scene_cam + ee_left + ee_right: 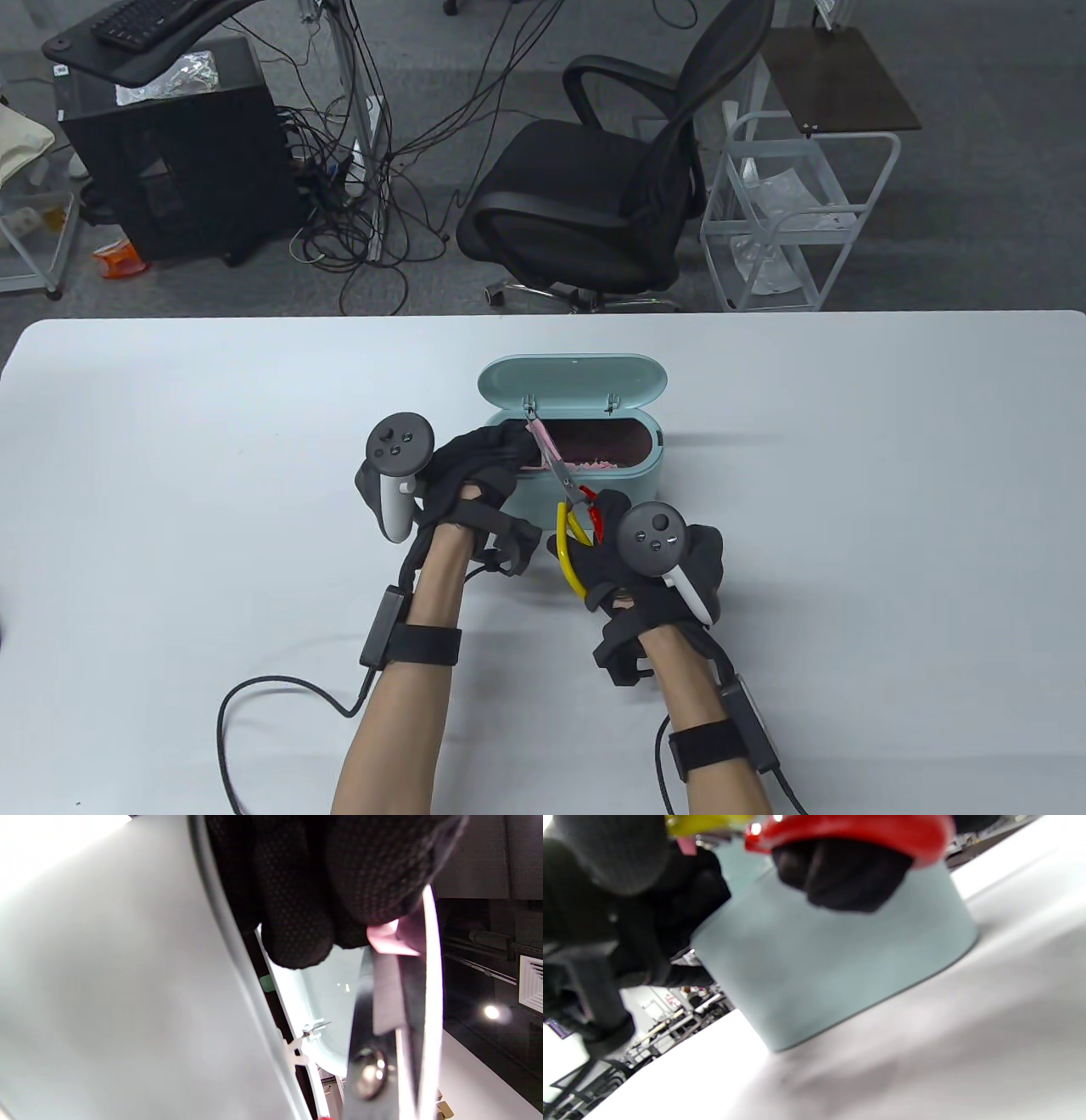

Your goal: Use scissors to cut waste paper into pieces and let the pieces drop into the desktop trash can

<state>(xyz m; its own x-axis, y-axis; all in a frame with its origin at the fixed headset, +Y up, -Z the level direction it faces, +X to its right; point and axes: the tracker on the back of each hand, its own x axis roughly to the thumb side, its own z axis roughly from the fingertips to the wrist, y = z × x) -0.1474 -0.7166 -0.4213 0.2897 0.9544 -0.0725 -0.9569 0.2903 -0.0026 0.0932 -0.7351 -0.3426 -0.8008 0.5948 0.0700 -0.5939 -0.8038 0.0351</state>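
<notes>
A pale teal desktop trash can (624, 482) stands mid-table with its lid (573, 379) flipped open at the back; pink paper scraps (594, 465) lie inside. My left hand (479, 463) pinches a small pink paper piece (540, 439) over the can's left rim; the same pink paper (388, 940) shows under my fingertips (297, 929) in the left wrist view. My right hand (632, 564) grips scissors (560, 475) by yellow and red handles (573, 531), blades pointing up-left onto the paper. In the right wrist view a finger (840, 874) goes through the red handle (852, 832) in front of the can (818, 959).
The white table (848, 509) stretches to both sides of the can. Cables run from both wrists toward the near edge. Beyond the far edge stand a black office chair (611, 187), a white wire cart (797, 221) and a black cabinet (170, 153).
</notes>
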